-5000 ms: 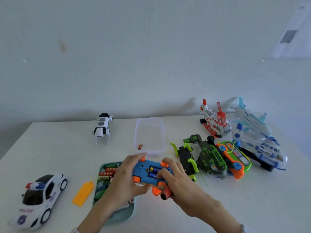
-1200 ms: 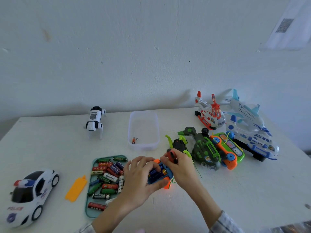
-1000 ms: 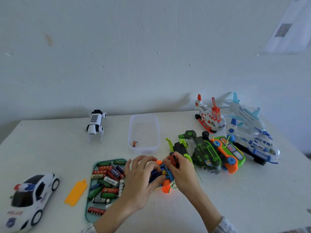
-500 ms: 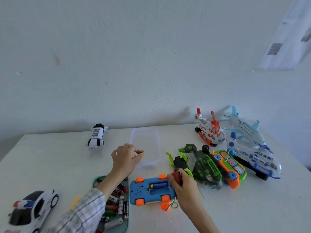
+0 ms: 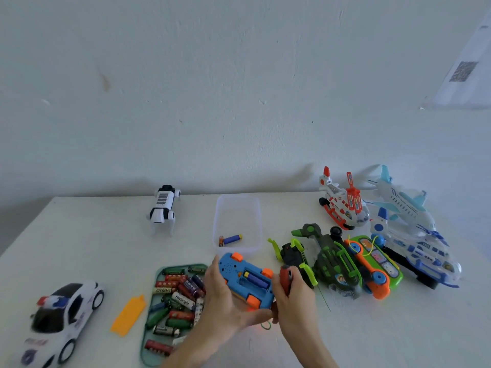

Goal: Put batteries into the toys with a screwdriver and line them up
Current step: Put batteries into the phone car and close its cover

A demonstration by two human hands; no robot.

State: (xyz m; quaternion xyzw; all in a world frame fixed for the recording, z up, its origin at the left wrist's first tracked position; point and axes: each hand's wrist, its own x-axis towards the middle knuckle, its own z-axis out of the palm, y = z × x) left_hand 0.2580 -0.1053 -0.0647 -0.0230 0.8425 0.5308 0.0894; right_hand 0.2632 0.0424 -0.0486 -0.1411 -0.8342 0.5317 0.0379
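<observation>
A blue toy car (image 5: 245,280) with orange wheels lies upside down, lifted off the table, its battery bay open with one blue battery inside. My left hand (image 5: 225,301) holds the car from below and the left. My right hand (image 5: 293,301) grips a screwdriver with a red-and-black handle (image 5: 285,277) beside the car's right end. A green tray (image 5: 148,341) full of several batteries lies just left of my left hand. A blue battery (image 5: 232,239) lies in the clear plastic box (image 5: 255,221) behind the car.
A white police car (image 5: 61,317) and an orange battery cover (image 5: 128,314) lie at the left. A white robot dog (image 5: 163,208) stands at the back. At the right crowd a green-black toy (image 5: 292,258), a dark green dinosaur vehicle (image 5: 332,256), an orange-green toy (image 5: 374,264), a helicopter (image 5: 342,205) and a white-blue plane (image 5: 414,235).
My left hand carried a blue battery to the clear box, left it there, and came back under the blue car, which now sits tilted in both hands. The camera has tipped upward.
</observation>
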